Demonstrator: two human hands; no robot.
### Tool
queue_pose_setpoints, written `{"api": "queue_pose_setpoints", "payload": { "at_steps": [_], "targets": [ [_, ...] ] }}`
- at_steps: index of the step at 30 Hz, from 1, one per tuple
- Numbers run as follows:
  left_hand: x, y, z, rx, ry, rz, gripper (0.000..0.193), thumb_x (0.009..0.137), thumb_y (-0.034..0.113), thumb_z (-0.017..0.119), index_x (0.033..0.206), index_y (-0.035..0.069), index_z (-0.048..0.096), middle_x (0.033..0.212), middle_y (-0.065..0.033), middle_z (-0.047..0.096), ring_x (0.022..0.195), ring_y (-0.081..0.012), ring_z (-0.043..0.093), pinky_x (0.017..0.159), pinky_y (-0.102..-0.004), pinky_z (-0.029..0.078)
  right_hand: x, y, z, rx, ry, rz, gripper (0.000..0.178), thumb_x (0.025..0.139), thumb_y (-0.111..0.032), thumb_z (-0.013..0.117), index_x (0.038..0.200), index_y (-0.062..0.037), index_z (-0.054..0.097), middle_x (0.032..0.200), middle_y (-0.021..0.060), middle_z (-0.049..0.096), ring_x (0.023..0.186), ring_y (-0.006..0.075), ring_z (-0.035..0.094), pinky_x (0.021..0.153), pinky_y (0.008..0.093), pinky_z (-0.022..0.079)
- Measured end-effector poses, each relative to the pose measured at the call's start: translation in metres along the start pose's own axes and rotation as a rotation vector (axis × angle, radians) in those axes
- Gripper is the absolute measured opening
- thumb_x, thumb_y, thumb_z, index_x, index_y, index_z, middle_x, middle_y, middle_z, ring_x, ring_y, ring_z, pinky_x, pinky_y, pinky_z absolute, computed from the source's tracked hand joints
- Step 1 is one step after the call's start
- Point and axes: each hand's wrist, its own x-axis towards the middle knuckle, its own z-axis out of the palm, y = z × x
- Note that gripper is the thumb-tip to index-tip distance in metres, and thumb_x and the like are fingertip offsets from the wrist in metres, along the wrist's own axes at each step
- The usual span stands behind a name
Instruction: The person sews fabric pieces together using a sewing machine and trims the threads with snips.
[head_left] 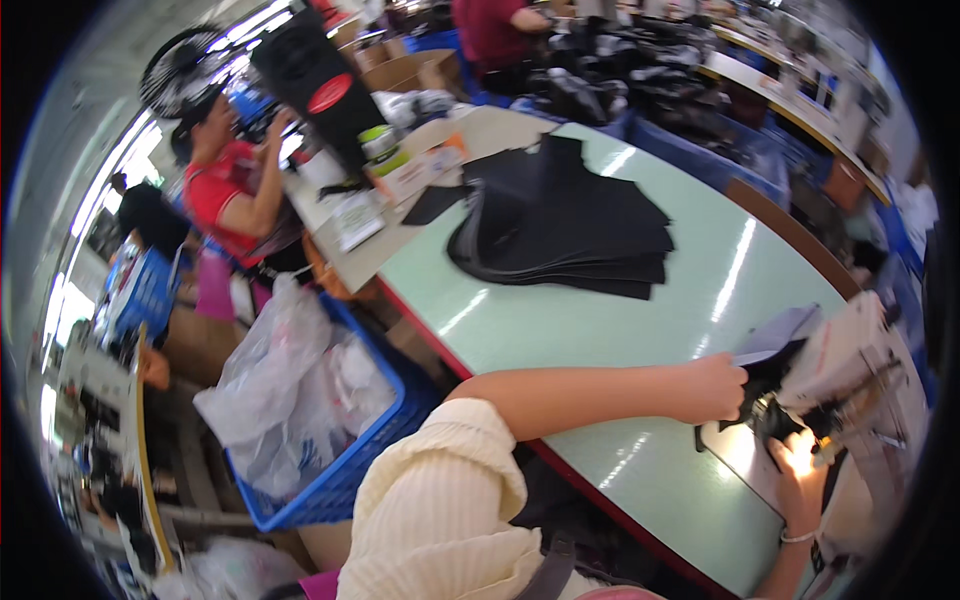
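Note:
At the right side of the table stands a sewing machine (pixel 850 360), its lamp lighting the needle area. My left hand (pixel 712 388) reaches across to it with fingers closed on the edge of a black and grey fabric piece (pixel 778 340). Part of that piece passes behind the machine head. Nearer to me, my right hand (pixel 800 475) is bent round the black fabric close beside the needle; lamp glare washes out its fingertips. A bracelet circles the right wrist. Farther back on the pale green tabletop (pixel 560 345) lies a fanned stack of black fabric pieces (pixel 570 220).
Left of the table, a blue plastic basket (pixel 400 400) holds clear plastic bags (pixel 285 380). A white box (pixel 405 180), tape rolls (pixel 380 150) and a tall black object (pixel 315 90) occupy the far left end. Blue bins (pixel 700 150) of dark material stand behind. Other people work nearby.

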Motion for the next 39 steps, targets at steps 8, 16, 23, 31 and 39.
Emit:
{"api": "queue_pose_setpoints", "payload": {
  "at_steps": [8,16,23,31,39],
  "targets": [
    [-0.003,0.012,-0.005,-0.157,0.166,0.010,0.013,0.071,0.014,0.062,0.085,0.014,0.063,0.085,0.0019,0.054,0.085,-0.0185,0.053,0.069,-0.0352,0.039,0.002,-0.034,-0.010,0.010,0.053,-0.016,0.045,0.061,0.003,0.060,0.104,-0.0057,0.068,0.100,0.0058,0.062,0.086,0.0264,0.062,0.070,0.0363,0.053],
    [-0.001,0.020,-0.027,-0.134,0.049,0.002,0.023,0.068,0.013,0.068,0.091,0.012,0.067,0.079,0.0036,0.052,0.077,-0.0159,0.049,0.064,-0.0323,0.036,0.004,-0.041,0.001,-0.058,0.116,-0.043,0.031,0.073,-0.010,0.061,0.103,-0.0058,0.067,0.096,0.0035,0.060,0.081,0.0186,0.062,0.066,0.0318,0.051],
    [-0.001,0.028,-0.019,-0.091,0.126,-0.026,0.020,0.068,0.009,0.066,0.088,0.009,0.064,0.076,0.0012,0.049,0.074,-0.0167,0.048,0.062,-0.0319,0.035,0.006,-0.045,0.003,-0.128,0.138,-0.014,0.033,0.072,-0.010,0.062,0.104,-0.0022,0.066,0.091,0.0055,0.056,0.077,0.0184,0.060,0.060,0.0291,0.050],
    [0.002,0.035,-0.011,-0.125,0.165,-0.067,0.027,0.067,0.008,0.068,0.094,0.006,0.066,0.080,0.0007,0.054,0.075,-0.0170,0.051,0.062,-0.0315,0.038,0.007,-0.051,0.011,-0.089,0.152,-0.058,0.034,0.070,-0.008,0.062,0.102,0.0020,0.065,0.090,0.0077,0.056,0.077,0.0209,0.060,0.064,0.0320,0.050],
    [0.000,0.036,-0.006,-0.160,0.234,-0.081,0.031,0.067,0.004,0.067,0.098,0.002,0.068,0.104,-0.0062,0.067,0.081,-0.0184,0.057,0.066,-0.0322,0.045,0.003,-0.053,0.016,-0.056,0.187,-0.061,0.034,0.073,-0.006,0.063,0.105,0.0031,0.066,0.103,0.0110,0.063,0.092,0.0238,0.064,0.074,0.0333,0.053]
  ]
}}
